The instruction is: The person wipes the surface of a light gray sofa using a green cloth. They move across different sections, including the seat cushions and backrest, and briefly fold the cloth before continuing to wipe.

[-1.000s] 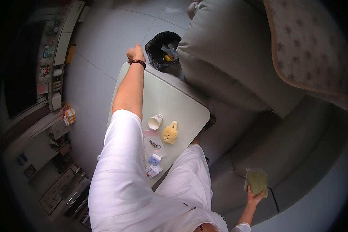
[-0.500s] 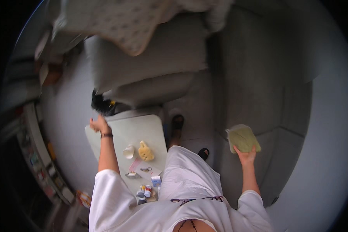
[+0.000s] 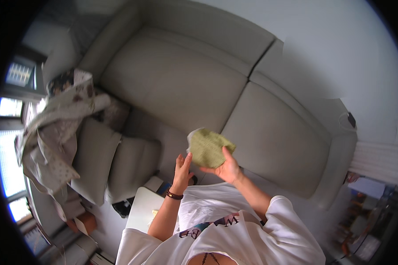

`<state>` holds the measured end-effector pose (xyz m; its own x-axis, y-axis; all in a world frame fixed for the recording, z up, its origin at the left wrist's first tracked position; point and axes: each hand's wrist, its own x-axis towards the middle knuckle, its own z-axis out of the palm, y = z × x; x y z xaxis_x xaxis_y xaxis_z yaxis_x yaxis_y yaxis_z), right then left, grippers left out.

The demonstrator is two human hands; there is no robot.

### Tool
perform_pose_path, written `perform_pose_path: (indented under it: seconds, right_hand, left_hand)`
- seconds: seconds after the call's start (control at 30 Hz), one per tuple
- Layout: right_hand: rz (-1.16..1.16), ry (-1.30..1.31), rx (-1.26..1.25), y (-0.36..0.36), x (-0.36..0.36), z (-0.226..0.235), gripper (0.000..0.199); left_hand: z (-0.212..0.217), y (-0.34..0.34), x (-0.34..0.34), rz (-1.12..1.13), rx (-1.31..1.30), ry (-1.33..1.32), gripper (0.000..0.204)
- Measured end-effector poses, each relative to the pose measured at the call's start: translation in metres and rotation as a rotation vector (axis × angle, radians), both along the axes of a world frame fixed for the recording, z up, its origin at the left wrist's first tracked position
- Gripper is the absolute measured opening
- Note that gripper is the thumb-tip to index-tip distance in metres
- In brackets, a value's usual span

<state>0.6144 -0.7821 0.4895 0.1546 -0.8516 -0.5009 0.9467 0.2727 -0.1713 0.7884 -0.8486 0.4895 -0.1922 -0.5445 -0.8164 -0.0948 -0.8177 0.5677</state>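
A folded yellow-green cloth (image 3: 211, 148) with a pale edge is held out in front of me, over the gap before the sofa. My right hand (image 3: 227, 168) grips it from the lower right, thumb on top and fingers underneath. Beside the cloth's lower left edge is my left hand (image 3: 181, 176), its fingers apart and pointing up. One of its fingertips is at the edge; whether it touches the cloth I cannot tell.
A long grey sofa (image 3: 177, 66) spans the far side. Grey cushions (image 3: 93, 154) and a patterned blanket (image 3: 57, 141) are piled at the left. Partly behind my left forearm stands a white table (image 3: 141, 207). Loaded shelves (image 3: 356, 212) are at the right.
My view has turned right toward the sofa. The right hand has brought the cloth from the far right to the middle, and my left hand has come over from above the table beside it.
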Motion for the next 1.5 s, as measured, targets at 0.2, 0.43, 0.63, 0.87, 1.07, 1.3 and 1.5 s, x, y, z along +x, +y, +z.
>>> perform_pose_path:
  seconds: [0.2, 0.43, 0.63, 0.87, 1.07, 1.3, 1.5]
  right_hand:
    - [-0.204, -0.272, -0.082, 0.064, -0.100, 0.050, 0.058]
    - [-0.512, -0.209, 0.055, 0.128, -0.204, 0.025, 0.047]
    - [-0.841, -0.366, 0.090, 0.141, -0.237, 0.009, 0.046]
    - [-1.151, -0.386, 0.133, 0.126, -0.269, -0.039, 0.048]
    - [-1.330, -0.028, 0.333, 0.124, -0.346, -0.154, 0.046]
    - [-1.338, 0.609, 0.726, 0.203, -0.490, -0.274, 0.047]
    - [-0.991, 1.576, 1.037, 0.286, -0.653, -0.386, 0.039]
  left_hand:
    - [0.013, 0.046, -0.129, 0.079, 0.280, 0.686, 0.058]
    - [0.020, 0.075, -0.251, -0.100, 0.101, 0.479, 0.032]
    - [0.004, 0.086, -0.309, -0.321, 0.097, 0.450, 0.035]
    - [-0.093, 0.075, -0.349, -0.518, 0.145, 0.227, 0.046]
    - [-0.248, 0.038, -0.375, -0.883, -0.743, -0.376, 0.064]
    - [-0.348, -0.036, -0.471, -0.961, -1.208, -0.633, 0.071]
    - [-0.442, -0.088, -0.532, -0.902, -1.255, -0.908, 0.068]
